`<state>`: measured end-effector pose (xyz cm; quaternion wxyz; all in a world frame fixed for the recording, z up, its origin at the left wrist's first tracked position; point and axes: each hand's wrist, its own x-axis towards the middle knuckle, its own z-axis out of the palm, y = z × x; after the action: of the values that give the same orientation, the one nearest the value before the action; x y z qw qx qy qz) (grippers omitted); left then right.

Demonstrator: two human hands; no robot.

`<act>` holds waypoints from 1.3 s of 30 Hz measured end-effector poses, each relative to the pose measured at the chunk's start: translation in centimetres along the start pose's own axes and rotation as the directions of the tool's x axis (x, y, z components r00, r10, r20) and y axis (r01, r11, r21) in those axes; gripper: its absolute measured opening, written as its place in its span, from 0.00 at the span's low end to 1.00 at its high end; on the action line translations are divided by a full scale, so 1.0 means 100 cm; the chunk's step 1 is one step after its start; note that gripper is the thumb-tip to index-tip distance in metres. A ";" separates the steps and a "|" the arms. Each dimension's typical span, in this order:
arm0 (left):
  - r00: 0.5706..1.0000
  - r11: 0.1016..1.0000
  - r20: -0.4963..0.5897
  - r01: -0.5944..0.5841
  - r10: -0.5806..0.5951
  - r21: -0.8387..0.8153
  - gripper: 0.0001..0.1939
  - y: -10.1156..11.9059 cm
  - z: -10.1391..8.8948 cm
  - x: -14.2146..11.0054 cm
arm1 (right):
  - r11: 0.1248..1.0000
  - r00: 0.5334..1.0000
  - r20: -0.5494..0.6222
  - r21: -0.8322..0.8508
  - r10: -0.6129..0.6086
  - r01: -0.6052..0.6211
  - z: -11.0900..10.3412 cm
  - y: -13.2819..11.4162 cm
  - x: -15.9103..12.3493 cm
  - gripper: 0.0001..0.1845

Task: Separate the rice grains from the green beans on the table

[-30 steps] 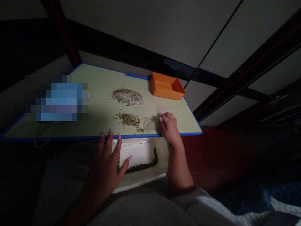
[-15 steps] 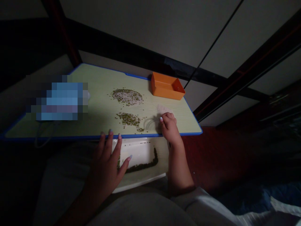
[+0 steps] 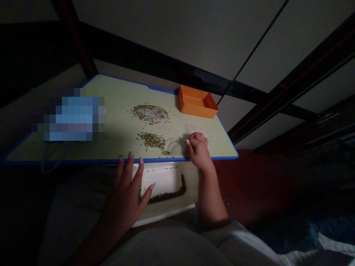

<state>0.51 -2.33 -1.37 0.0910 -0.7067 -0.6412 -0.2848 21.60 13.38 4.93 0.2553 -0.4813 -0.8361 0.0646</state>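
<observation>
My right hand is closed on a clear protractor, whose curved edge rests on the table top beside a small patch of green beans. Left of it lies a loose pile of green beans. Farther back is a larger heap of pale grains mixed with green beans. A thin patch of pale grains lies just beyond my right hand. My left hand is open, fingers spread, with its fingertips at the table's front edge. Below that edge sits a white tray with green beans along its sides.
An orange box stands at the back right of the light table, which has a blue rim. A blurred-out blue object and a thin cord are on the left. Cabinet panels rise behind the table.
My right hand has shifted very slightly left with the protractor. My left hand, the piles and the orange box look unchanged.
</observation>
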 end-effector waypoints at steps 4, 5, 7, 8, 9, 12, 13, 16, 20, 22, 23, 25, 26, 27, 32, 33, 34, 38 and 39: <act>1.000 1.000 0.000 -0.004 0.004 -0.004 0.44 0.000 -0.001 0.000 | 1.000 1.000 -0.005 0.000 -0.005 0.005 0.000 -0.002 0.000 0.14; 1.000 1.000 0.001 -0.005 0.005 -0.007 0.44 0.000 0.000 -0.001 | 1.000 1.000 0.001 -0.001 -0.008 0.008 0.000 -0.002 0.000 0.14; 1.000 1.000 0.000 -0.004 0.004 -0.013 0.45 -0.001 0.000 -0.001 | 1.000 1.000 0.017 -0.010 -0.017 0.018 0.001 -0.005 0.000 0.15; 1.000 1.000 0.001 -0.002 0.002 -0.014 0.45 -0.001 0.000 -0.001 | 1.000 0.999 0.024 -0.017 -0.025 0.025 0.001 -0.007 0.000 0.15; 1.000 1.000 0.002 0.000 0.000 -0.016 0.45 -0.001 0.000 -0.001 | 0.999 0.999 0.029 -0.025 -0.033 0.033 0.001 -0.009 0.000 0.15; 1.000 1.000 0.002 0.004 -0.004 -0.018 0.45 -0.001 0.000 -0.001 | 0.997 0.998 0.037 -0.052 -0.057 0.059 0.003 -0.016 0.001 0.15; 1.000 1.000 0.004 0.006 -0.006 -0.018 0.45 -0.001 0.000 -0.002 | 0.996 0.997 0.037 -0.062 -0.063 0.065 0.004 -0.018 0.001 0.15; 1.000 1.000 0.009 0.006 -0.006 -0.018 0.45 -0.001 0.000 -0.002 | 0.993 0.996 0.039 -0.093 -0.074 0.077 0.006 -0.024 0.001 0.15; 1.000 1.000 0.007 0.009 -0.009 -0.019 0.44 -0.001 0.001 -0.002 | 0.988 0.995 0.045 -0.123 -0.091 0.096 0.009 -0.030 0.001 0.15; 1.000 1.000 0.003 0.006 -0.006 -0.019 0.44 -0.001 0.001 -0.002 | 0.987 0.994 0.048 -0.124 -0.098 0.103 0.010 -0.031 0.001 0.15; 1.000 1.000 0.001 0.003 -0.003 -0.019 0.44 -0.001 0.001 -0.001 | 0.987 0.994 0.051 -0.121 -0.099 0.105 0.010 -0.031 0.002 0.15; 1.000 1.000 -0.001 0.001 -0.001 -0.018 0.44 0.000 0.001 -0.001 | 0.988 0.993 0.058 -0.112 -0.101 0.107 0.010 -0.031 0.002 0.15; 1.000 1.000 0.001 0.002 -0.002 -0.017 0.44 0.000 0.001 -0.001 | 0.988 0.993 0.062 -0.106 -0.102 0.108 0.010 -0.031 0.002 0.15; 1.000 1.000 0.004 0.005 -0.005 -0.017 0.44 0.000 0.000 -0.001 | 0.989 0.993 0.066 -0.101 -0.102 0.108 0.010 -0.031 0.002 0.15; 1.000 1.000 0.003 0.009 -0.009 -0.019 0.44 0.000 0.000 -0.002 | 0.990 0.992 0.074 -0.087 -0.105 0.112 0.009 -0.029 0.002 0.15; 1.000 1.000 0.001 0.008 -0.008 -0.019 0.44 0.000 0.001 -0.002 | 0.990 0.992 0.073 -0.084 -0.106 0.113 0.009 -0.029 0.001 0.15; 1.000 1.000 -0.001 0.007 -0.007 -0.018 0.44 0.000 0.001 -0.002 | 0.990 0.991 0.073 -0.081 -0.108 0.114 0.010 -0.029 0.001 0.15; 1.000 1.000 -0.003 0.005 -0.005 -0.014 0.44 -0.001 0.002 -0.001 | 0.991 0.991 0.074 -0.064 -0.109 0.114 0.009 -0.029 0.001 0.14; 1.000 1.000 -0.004 0.005 -0.005 -0.015 0.44 -0.001 0.001 -0.001 | 0.992 0.991 0.075 -0.057 -0.112 0.116 0.009 -0.028 0.001 0.14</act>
<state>0.45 -2.36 -1.57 0.0864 -0.7053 -0.6406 -0.2911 18.93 12.10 5.18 0.2138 -0.4376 -0.8724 0.0414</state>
